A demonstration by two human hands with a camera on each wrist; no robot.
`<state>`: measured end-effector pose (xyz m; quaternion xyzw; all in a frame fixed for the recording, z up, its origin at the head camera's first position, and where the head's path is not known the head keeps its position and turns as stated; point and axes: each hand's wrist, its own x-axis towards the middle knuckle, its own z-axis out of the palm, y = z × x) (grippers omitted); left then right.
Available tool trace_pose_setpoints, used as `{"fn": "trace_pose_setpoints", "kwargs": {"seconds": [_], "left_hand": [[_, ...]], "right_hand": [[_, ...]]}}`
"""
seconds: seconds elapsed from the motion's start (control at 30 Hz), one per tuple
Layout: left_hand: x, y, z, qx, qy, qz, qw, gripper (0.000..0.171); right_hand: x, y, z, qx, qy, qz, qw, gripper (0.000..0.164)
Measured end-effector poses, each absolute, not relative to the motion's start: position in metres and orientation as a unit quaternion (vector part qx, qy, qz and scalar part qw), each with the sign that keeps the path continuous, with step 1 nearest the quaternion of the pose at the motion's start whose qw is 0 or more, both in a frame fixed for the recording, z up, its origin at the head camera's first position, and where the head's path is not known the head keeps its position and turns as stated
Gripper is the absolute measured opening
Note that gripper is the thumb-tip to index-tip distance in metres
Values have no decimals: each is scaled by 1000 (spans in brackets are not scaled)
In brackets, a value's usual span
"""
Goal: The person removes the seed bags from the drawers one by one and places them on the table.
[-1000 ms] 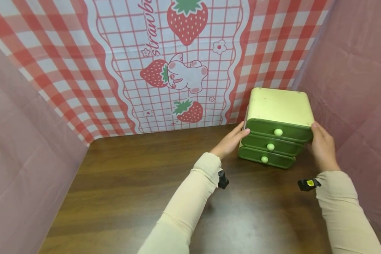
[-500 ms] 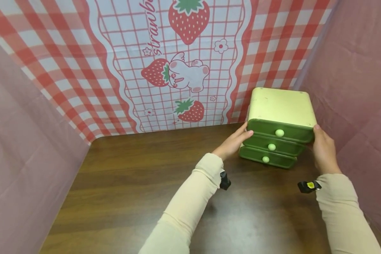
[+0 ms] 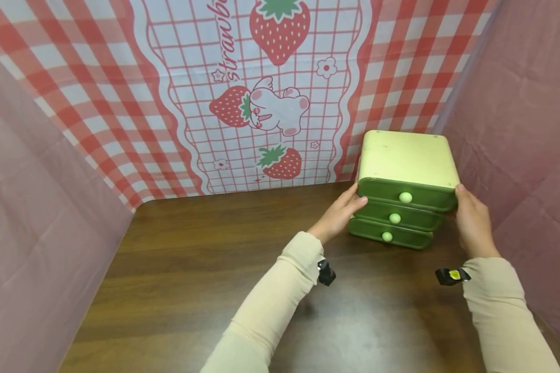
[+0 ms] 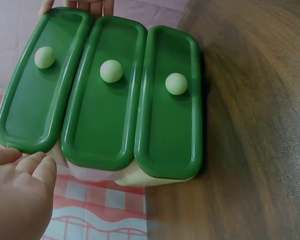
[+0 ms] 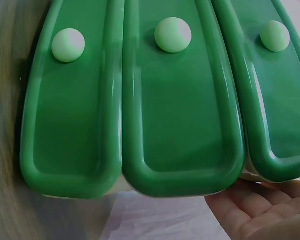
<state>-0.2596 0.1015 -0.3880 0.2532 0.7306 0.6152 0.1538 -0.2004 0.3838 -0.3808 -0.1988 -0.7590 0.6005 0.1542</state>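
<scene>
A small drawer cabinet (image 3: 408,158) stands at the back right, with a pale yellow top and three green drawer fronts, each with a round light-green knob. My left hand (image 3: 336,215) holds its left side, the thumb by the front edge near the upper drawers. On the opposite side, my right hand (image 3: 476,223) grips the upper right edge. Seen from the left wrist, the left hand (image 4: 22,192) bends its fingers at the end of the top drawer front (image 4: 44,85). The right hand's fingers (image 5: 255,205) reach behind the top drawer's edge in the right wrist view. All three drawers look closed.
The brown wooden table (image 3: 205,269) extends to the left and front. A red-and-white checked cloth (image 3: 270,114) with strawberries hangs behind it. Pink cloth (image 3: 518,114) walls off the right side close to the cabinet, and another pink cloth (image 3: 42,197) hangs on the left.
The cabinet has shifted slightly to the left, and both hands have moved along with it. Their hold looks the same.
</scene>
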Motion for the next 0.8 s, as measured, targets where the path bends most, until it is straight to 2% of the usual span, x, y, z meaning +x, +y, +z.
{"fn": "trace_pose_setpoints", "kwargs": {"seconds": [0.13, 0.5, 0.8], "left_hand": [[-256, 95, -389, 242, 735, 619, 135, 64], [-246, 71, -399, 235, 697, 665, 126, 61], [-238, 45, -404, 221, 708, 666, 79, 59]], "right_hand": [[-201, 376, -380, -198, -782, 572, 150, 71], [-201, 353, -385, -165, -805, 553, 137, 72], [-204, 330, -385, -100, -820, 550, 125, 75]]}}
